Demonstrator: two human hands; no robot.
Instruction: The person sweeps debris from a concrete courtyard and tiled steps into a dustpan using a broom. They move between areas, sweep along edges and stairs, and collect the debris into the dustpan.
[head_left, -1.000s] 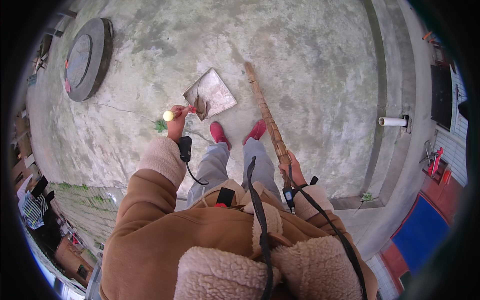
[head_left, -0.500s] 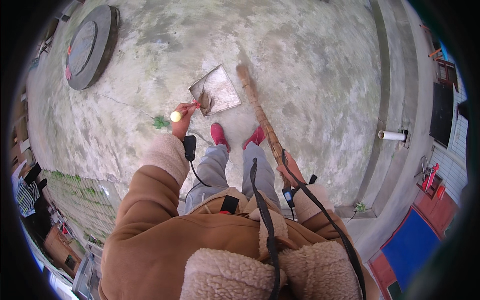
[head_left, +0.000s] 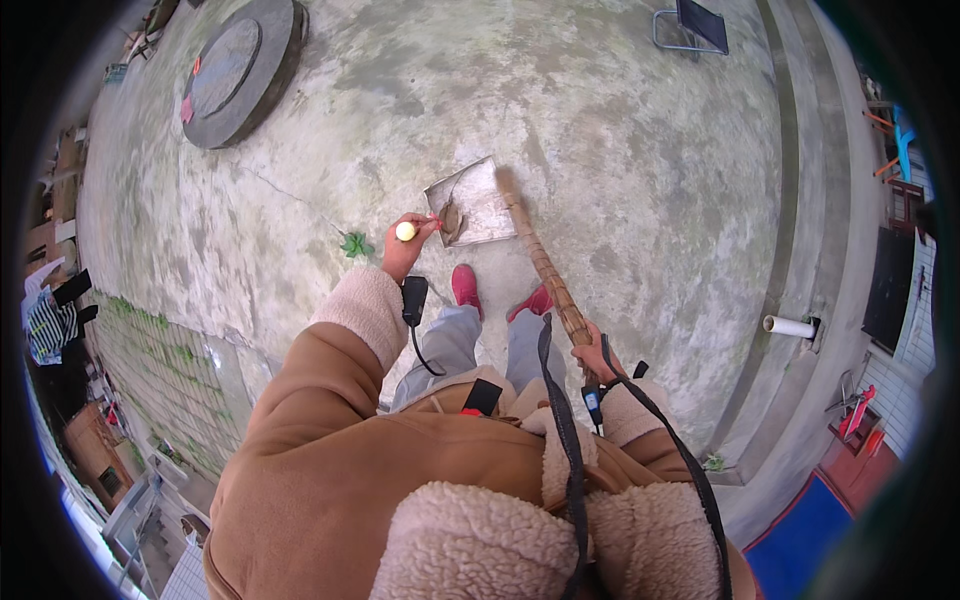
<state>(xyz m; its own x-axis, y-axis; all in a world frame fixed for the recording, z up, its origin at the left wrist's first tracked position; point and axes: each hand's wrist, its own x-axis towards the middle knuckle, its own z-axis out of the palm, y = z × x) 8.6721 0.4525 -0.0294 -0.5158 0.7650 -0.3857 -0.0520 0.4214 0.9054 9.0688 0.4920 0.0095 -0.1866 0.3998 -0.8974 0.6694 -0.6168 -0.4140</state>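
My left hand (head_left: 403, 250) is closed round the upright handle of a dustpan (head_left: 487, 212); the handle's pale yellow round end (head_left: 406, 231) points up at me. The square, light metal pan rests on the concrete in front of my feet. A dry brown leaf (head_left: 452, 220) lies in its left part, beside a bit of red at the handle. In my right hand (head_left: 597, 352), the fingers wrap the upper part of a long brown broom (head_left: 543, 265). It slants forward and left, its far end at the pan's right edge; whether they touch I cannot tell.
A green weed (head_left: 355, 244) grows left of my left hand. At the far left stands a round concrete slab (head_left: 240, 75); at the far right, a folding chair (head_left: 690, 28). A white pipe (head_left: 788, 327) sticks out of the low kerb on the right. My red shoes (head_left: 466, 285) are just behind the pan.
My view has shifted, bringing the folding chair into sight. The broom's far end has moved left, closer to the pan's right edge. Both hands keep their grips.
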